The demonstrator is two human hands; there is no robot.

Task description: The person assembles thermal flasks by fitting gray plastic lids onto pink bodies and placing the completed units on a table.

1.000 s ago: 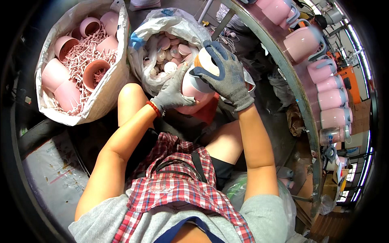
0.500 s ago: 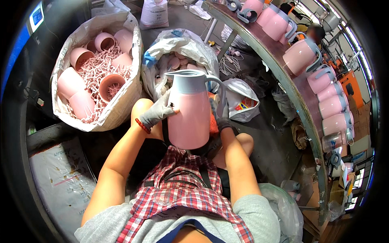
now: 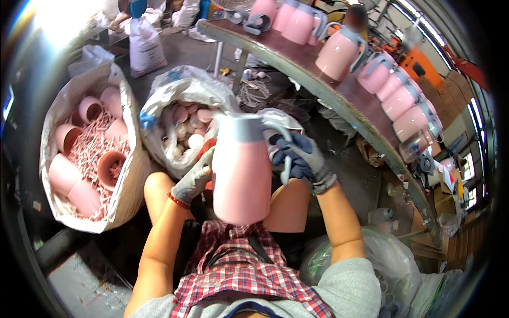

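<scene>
A pink jug (image 3: 241, 180) with a grey collar and a grey handle (image 3: 286, 167) is held upright above my lap. My left hand (image 3: 193, 183), in a grey glove with bare fingertips showing, is closed against the jug's left side; some of its fingers are hidden. My right hand (image 3: 310, 161), in a grey glove with dark blue fingers, is closed around the handle on the right. Red cloth-like material (image 3: 207, 149) shows behind the jug beside my left hand; I cannot tell whether the hand touches it.
At left stands a white sack (image 3: 135, 183) of pink cups and thin pink pieces. A second sack (image 3: 172, 87) of small round pieces is beyond my left hand. Several pink jugs (image 3: 339, 55) line the curved table (image 3: 313, 74) at right, with a person (image 3: 356, 24) behind it.
The view has swung to the right, so the sacks and table appear further left. My right hand has come out from behind the jug and its fingers now show at the handle.
</scene>
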